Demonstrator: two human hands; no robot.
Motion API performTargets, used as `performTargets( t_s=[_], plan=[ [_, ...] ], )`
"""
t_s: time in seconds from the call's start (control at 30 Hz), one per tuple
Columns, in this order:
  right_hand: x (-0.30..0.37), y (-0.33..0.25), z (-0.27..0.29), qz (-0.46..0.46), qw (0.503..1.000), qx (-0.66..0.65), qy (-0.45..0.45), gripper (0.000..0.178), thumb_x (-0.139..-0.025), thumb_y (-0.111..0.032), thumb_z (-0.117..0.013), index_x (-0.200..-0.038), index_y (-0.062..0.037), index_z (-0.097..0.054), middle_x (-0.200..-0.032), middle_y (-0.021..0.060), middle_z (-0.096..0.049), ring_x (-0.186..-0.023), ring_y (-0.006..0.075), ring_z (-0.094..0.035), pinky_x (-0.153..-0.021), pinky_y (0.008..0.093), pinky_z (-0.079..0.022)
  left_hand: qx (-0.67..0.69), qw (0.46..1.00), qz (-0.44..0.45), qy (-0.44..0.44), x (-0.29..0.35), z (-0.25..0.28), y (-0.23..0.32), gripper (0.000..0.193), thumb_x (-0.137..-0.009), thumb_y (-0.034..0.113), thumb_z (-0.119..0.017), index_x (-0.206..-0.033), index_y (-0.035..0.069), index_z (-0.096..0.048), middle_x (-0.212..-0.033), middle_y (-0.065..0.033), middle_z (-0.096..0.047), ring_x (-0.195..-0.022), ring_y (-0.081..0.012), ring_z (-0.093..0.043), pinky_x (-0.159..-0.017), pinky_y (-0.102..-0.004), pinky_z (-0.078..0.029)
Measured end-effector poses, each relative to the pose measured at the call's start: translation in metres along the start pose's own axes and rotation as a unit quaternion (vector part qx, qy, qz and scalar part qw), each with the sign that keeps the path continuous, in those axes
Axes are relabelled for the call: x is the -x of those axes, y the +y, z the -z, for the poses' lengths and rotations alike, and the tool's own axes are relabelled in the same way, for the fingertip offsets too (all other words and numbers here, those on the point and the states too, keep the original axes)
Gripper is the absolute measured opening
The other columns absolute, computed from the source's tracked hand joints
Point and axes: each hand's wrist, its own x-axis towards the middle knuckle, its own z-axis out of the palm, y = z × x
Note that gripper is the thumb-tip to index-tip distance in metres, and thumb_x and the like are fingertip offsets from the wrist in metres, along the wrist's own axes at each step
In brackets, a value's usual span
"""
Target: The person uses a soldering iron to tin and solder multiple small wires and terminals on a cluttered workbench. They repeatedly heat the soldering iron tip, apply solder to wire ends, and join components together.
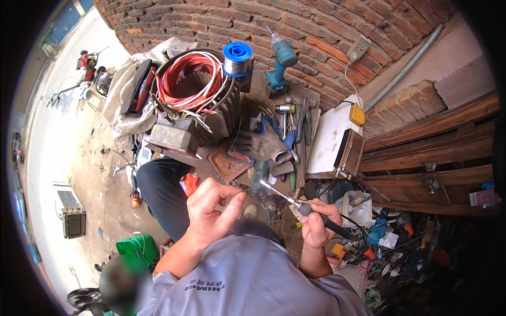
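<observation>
My right hand (318,231) grips a soldering iron (305,209) by its dark handle. The iron's metal tip points up and to the left, and a black cord trails from the handle's back end. Across from it, my left hand (211,210) is closed, with thumb and forefinger pinched together; whatever thin thing they hold is too small to make out. A small gap separates the iron's tip from these fingertips. Beyond the hands lie grey work gloves (263,143) and a rusty metal plate (227,160). A blue spool of solder wire (237,59) stands on a ribbed motor housing (224,108).
Coiled red and white wire (182,73) rests on the housing. A teal cordless drill (283,55) stands by the brick wall (221,18). Hammers and pliers (304,118) lie beside a white board (328,139). Parts clutter (390,242) spreads at the right.
</observation>
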Motion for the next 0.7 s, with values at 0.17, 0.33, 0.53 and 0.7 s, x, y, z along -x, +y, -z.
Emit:
performTargets(
  t_s=[0.17,0.33,0.53,0.7],
  plan=[
    [0.0015,0.0016,0.0030,-0.005,1.000,-0.003,0.001,0.024,-0.093,-0.008,-0.070,-0.112,0.0059,-0.063,-0.080,0.0190,-0.068,-0.062,0.0192,-0.061,-0.060,0.0328,-0.051,0.001,1.000,0.000,0.000,-0.0002,-0.0017,0.0007,0.012,-0.080,0.001,-0.084,-0.088,0.004,-0.075,-0.077,-0.0035,-0.069,-0.061,-0.0129,-0.054,-0.054,-0.0286,-0.043],
    [0.0039,0.0001,0.0047,-0.011,1.000,-0.007,0.009,0.023,-0.093,-0.007,-0.070,-0.110,0.0058,-0.063,-0.078,0.0180,-0.067,-0.062,0.0193,-0.061,-0.062,0.0338,-0.052,-0.009,1.000,0.007,0.001,0.0003,-0.0043,0.0010,0.012,-0.080,0.001,-0.084,-0.088,0.003,-0.075,-0.075,-0.0033,-0.066,-0.062,-0.0130,-0.053,-0.055,-0.0284,-0.044],
    [0.0037,-0.0006,0.0052,-0.011,1.000,-0.005,0.008,0.022,-0.093,-0.006,-0.070,-0.110,0.0059,-0.064,-0.079,0.0178,-0.067,-0.062,0.0193,-0.061,-0.061,0.0334,-0.052,-0.004,1.000,0.017,-0.006,0.0031,-0.0048,0.0016,0.011,-0.080,0.001,-0.083,-0.087,0.003,-0.075,-0.076,-0.0035,-0.066,-0.062,-0.0130,-0.053,-0.055,-0.0283,-0.044],
    [0.0049,0.0009,0.0056,-0.013,1.000,0.001,0.014,0.021,-0.093,-0.006,-0.070,-0.109,0.0064,-0.064,-0.080,0.0184,-0.067,-0.061,0.0195,-0.062,-0.060,0.0330,-0.052,0.010,1.000,0.028,-0.009,0.0061,-0.0062,0.0020,0.011,-0.080,0.001,-0.084,-0.088,0.003,-0.075,-0.076,-0.0035,-0.066,-0.062,-0.0130,-0.053,-0.055,-0.0283,-0.044]
  ],
)
